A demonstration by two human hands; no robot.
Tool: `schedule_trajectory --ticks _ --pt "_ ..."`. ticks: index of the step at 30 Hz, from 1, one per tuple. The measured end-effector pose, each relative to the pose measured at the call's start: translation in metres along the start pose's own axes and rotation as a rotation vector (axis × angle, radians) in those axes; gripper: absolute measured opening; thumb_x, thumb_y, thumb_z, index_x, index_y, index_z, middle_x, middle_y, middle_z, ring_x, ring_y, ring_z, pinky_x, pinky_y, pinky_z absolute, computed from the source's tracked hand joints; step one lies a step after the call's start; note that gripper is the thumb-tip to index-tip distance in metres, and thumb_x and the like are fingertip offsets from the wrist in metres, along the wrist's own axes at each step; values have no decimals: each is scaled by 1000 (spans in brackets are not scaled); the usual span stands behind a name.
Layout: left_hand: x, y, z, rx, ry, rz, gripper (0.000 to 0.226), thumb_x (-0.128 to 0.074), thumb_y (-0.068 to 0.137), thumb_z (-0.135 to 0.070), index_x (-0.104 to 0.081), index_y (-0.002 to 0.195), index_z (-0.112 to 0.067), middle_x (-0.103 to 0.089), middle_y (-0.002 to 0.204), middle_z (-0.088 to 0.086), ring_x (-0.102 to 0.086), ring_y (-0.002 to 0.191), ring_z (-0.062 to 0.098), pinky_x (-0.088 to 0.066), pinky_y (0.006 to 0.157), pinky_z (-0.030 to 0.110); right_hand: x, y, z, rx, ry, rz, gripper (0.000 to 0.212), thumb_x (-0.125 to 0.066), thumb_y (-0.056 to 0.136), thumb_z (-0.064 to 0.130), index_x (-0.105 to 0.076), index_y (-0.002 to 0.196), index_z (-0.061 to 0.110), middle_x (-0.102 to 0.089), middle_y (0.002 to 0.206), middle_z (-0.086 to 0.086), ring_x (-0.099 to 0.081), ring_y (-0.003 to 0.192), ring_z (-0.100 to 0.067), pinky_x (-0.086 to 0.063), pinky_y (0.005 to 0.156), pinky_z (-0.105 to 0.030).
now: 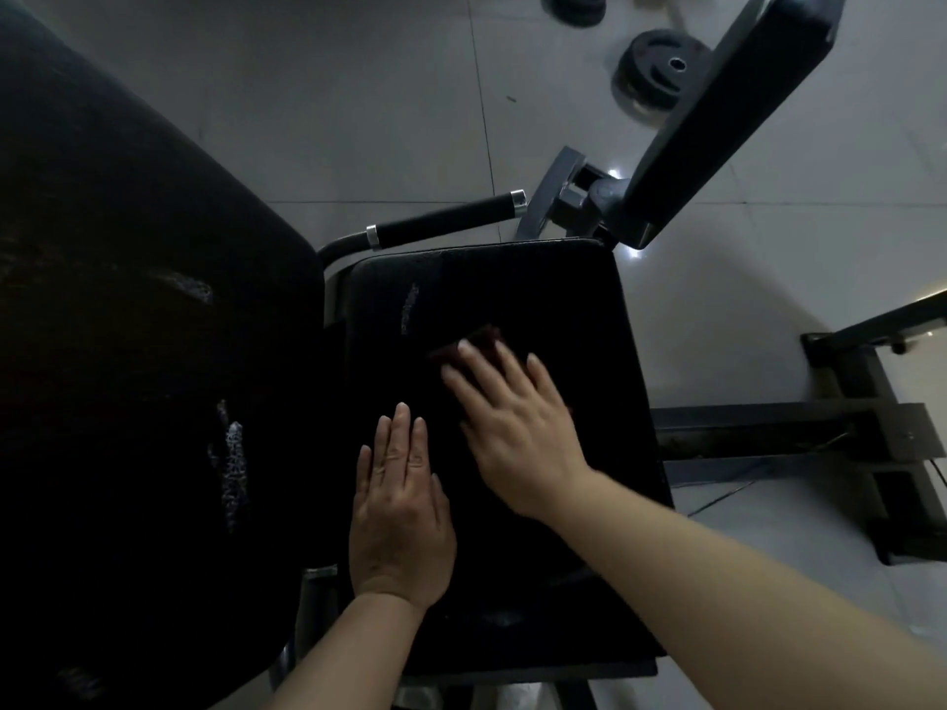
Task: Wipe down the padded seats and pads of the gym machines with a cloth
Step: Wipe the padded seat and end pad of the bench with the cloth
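We are looking down on a pale tiled floor [358,94] that is catching a few bright glints of light near the machine's frame; the room itself is lying dim. A dark metal frame [845,433] is running across the tiles on the right, and a black weight plate [661,74] is lying flat on the floor at the top, with parts of other plates showing just beyond it at the edge. We are finding no brand, label or writing that can be read anywhere.

The black padded seat [538,294] is filling the middle, its cover cracking in a pale strip toward the left. A large back pad [128,299], also worn in whitish patches, is rising on the left, a black handle grip [446,220] with metal collars is sitting just beyond the seat, and another angled pad [743,105] is standing at the upper right.

Our right hand [517,433] is pressing the dark reddish cloth [476,343] onto the seat with fingers spread and straight; only a small part of the cloth is showing past the fingertips. Our left hand [399,509] is resting flat on the seat just beside it, fingers straight and together, grasping nothing.
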State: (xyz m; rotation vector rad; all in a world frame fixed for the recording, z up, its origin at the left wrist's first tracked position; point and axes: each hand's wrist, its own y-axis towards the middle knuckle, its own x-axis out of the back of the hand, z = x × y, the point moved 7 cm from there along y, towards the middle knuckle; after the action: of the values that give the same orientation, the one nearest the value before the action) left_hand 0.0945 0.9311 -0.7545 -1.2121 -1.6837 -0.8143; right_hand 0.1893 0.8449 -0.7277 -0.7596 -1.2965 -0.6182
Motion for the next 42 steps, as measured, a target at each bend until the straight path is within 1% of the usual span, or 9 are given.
schedule_trajectory --ticks 4,7,11,15,19,21,29,35,42 --pt "0 -1 1 -3 -8 -1 55 -25 93 -23 -37 143 -3 -29 153 9 -21 143 23 -10 117 33 3 35 -3 -140 46 12 55 -28 99 40 -14 152 31 -1 161 3 4 148 -24 3 117 -45" --pt "0 0 1 -11 -18 -6 54 -27 92 -20 -39 141 -2 -30 152 11 -23 142 24 -10 117 33 -1 -20 17 -50 45 -23 56 -33 94 38 -27 149 29 -17 159 0 -11 147 -27 -12 118 -45" --pt "1 2 2 4 -41 -16 53 -27 92 -20 -43 138 0 -34 150 13 -26 140 24 -9 116 32 -9 -67 23 117 -12 16 56 -39 92 39 -33 147 29 -24 157 1 -18 145 -26 -16 114 -46" --pt "0 1 1 -11 -22 -14 54 -27 92 -21 -41 140 -1 -32 151 12 -23 142 23 -11 117 33 2 -4 1 -1 -62 -15 52 -33 93 41 -43 142 27 -32 154 -1 -21 145 -29 -4 114 -50" --pt "0 0 2 -7 -18 -15 54 -25 95 -25 -38 142 -4 -28 153 8 -20 143 20 -10 117 32 13 30 -2 -75 -41 -6 47 -42 95 38 -44 138 20 -25 156 -8 -4 148 -26 14 114 -44" --pt "-1 0 1 -10 -8 -11 55 -24 94 -24 -38 143 -4 -26 154 8 -20 143 21 -9 118 32 8 19 3 -50 13 -20 50 -37 97 36 -36 144 18 -17 159 -8 -4 148 -23 6 117 -39" --pt "-1 1 2 -14 -17 -20 54 -26 93 -23 -39 141 -2 -26 153 9 -19 143 21 -9 117 32 -7 -55 6 85 -7 -4 53 -37 94 37 -36 146 24 -29 155 -1 -23 144 -19 -18 114 -38" --pt "-3 0 2 -16 16 -10 54 -24 94 -23 -35 142 -2 -22 153 6 -19 143 21 -6 118 31 14 13 -56 -237 36 -40 51 -27 101 39 -17 151 33 -8 161 4 1 148 -19 -3 118 -41" --pt "-2 0 1 -22 12 7 55 -21 95 -25 -33 143 -2 -18 155 6 -15 144 21 -2 119 29 -6 -108 -13 -41 -4 11 51 -38 93 35 -37 144 33 -30 155 3 -24 144 -21 -21 112 -41"
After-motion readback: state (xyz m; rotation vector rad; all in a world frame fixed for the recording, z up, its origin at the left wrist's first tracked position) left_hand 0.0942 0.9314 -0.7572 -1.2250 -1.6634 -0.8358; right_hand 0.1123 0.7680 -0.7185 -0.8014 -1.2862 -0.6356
